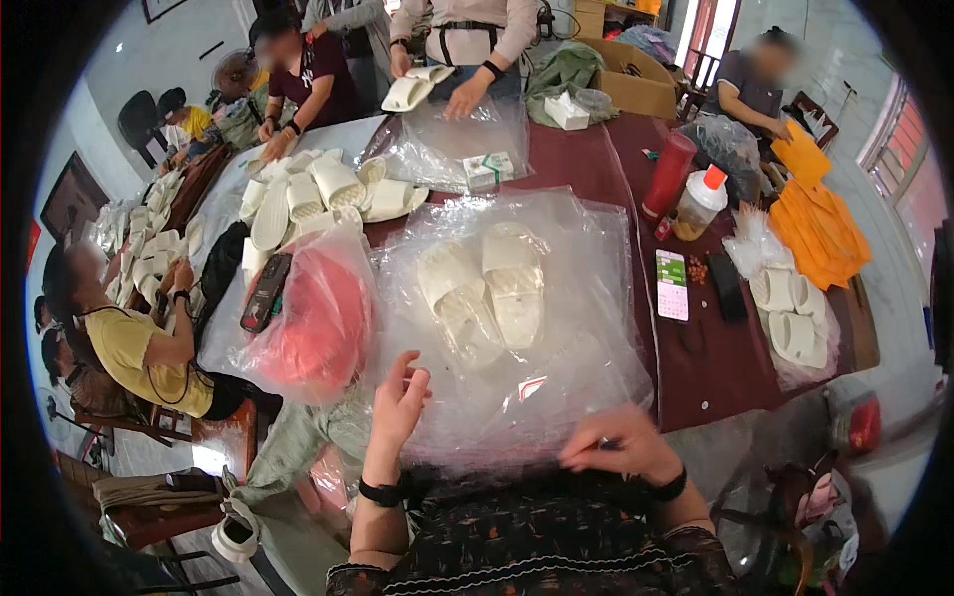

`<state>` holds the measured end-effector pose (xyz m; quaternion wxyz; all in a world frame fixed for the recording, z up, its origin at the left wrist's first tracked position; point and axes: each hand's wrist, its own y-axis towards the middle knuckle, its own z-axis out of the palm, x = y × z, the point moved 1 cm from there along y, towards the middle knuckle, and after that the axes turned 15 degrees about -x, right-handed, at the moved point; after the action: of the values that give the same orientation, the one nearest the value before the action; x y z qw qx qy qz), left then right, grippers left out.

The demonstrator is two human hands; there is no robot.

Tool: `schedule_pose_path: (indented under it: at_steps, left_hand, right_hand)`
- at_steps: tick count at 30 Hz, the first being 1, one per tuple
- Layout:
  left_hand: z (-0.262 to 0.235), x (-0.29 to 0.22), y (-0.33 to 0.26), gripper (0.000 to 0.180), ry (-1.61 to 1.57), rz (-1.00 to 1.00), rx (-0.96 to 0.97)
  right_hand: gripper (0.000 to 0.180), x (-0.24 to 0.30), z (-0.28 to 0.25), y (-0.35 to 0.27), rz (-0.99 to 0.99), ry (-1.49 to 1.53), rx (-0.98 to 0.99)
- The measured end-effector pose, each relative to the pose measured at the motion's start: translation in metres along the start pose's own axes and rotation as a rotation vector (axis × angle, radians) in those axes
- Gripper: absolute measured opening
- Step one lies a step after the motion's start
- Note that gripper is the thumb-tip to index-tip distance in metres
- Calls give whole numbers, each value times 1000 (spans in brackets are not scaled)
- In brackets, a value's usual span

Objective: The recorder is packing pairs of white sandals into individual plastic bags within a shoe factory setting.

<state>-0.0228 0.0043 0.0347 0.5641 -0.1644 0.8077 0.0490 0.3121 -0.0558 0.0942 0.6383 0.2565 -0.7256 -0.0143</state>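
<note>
A pair of cream slide slippers (484, 288) lies inside or under clear plastic, on a stack of clear plastic bags (586, 328) in front of me. My left hand (399, 402) is raised at the near left edge of the stack, fingers apart and a little bent, with nothing in them. Over the near right part of the bags is my right hand (621, 444), its fingers curled together. A small dark bit shows at those fingertips, too small to name. Neither hand touches the slippers.
Left of the stack sits a clear bag with a red bundle (323, 318) and a dark handheld device (266, 292). Behind it are piled cream slippers (303, 194). A phone (672, 285), bottle (701, 204) and bagged slippers (795, 318) lie right. Several people work around the table.
</note>
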Motion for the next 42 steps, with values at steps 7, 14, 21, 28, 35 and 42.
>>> schedule_pose_path:
  at_steps: [7,14,21,28,35,42]
  left_hand:
    - [24,-11,0,74,143,77,154]
    - [3,20,12,79,-244,-15,194]
    - [-5,26,19,61,-220,-104,134]
    - [-6,17,19,30,113,41,247]
    - [-19,-8,22,16,-97,-53,199]
    - [-23,-40,28,12,-234,20,46]
  right_hand:
    - [29,-65,-60,37,434,131,-889]
    - [46,-94,-53,41,549,-15,-564]
    - [50,-90,-64,30,669,109,-517]
    - [24,-99,-72,35,566,82,-264]
    - [15,-79,-77,61,603,35,-244]
    - [13,-67,-70,84,364,40,-504]
